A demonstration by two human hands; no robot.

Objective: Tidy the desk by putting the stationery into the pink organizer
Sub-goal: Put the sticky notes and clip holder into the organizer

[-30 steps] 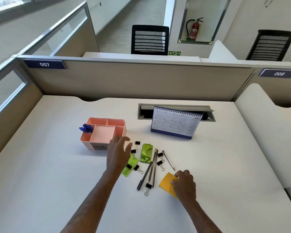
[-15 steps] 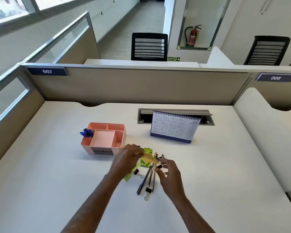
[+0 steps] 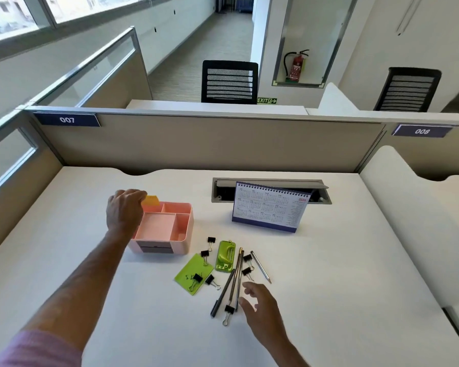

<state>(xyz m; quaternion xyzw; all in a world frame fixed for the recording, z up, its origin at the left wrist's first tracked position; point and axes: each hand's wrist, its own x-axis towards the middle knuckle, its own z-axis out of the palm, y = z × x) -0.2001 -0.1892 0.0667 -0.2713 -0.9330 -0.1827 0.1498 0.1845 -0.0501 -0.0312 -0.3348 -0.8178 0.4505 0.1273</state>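
The pink organizer [image 3: 182, 235] stands on the white desk, left of centre. My left hand [image 3: 123, 211] is over its back left corner, holding a yellow sticky-note pad [image 3: 151, 200] upright above the rear left compartment. My right hand [image 3: 263, 308] hovers open just right of the pens, empty. On the desk lie dark pens [image 3: 229, 283], a silver pen [image 3: 260, 266], a green stapler [image 3: 225, 256], a green sticky pad [image 3: 192, 274] and several black binder clips [image 3: 228, 311]. The blue pens in the organizer are hidden by my left hand.
A desk calendar [image 3: 269, 207] stands behind the stationery, in front of an open cable tray [image 3: 270, 182]. Beige partition walls border the desk at back and left. A second desk section [image 3: 408, 207] adjoins on the right.
The yellow pad passed from my right hand to my left, which carried it up and left to the organizer's back corner. My right hand drew back to beside the pens.
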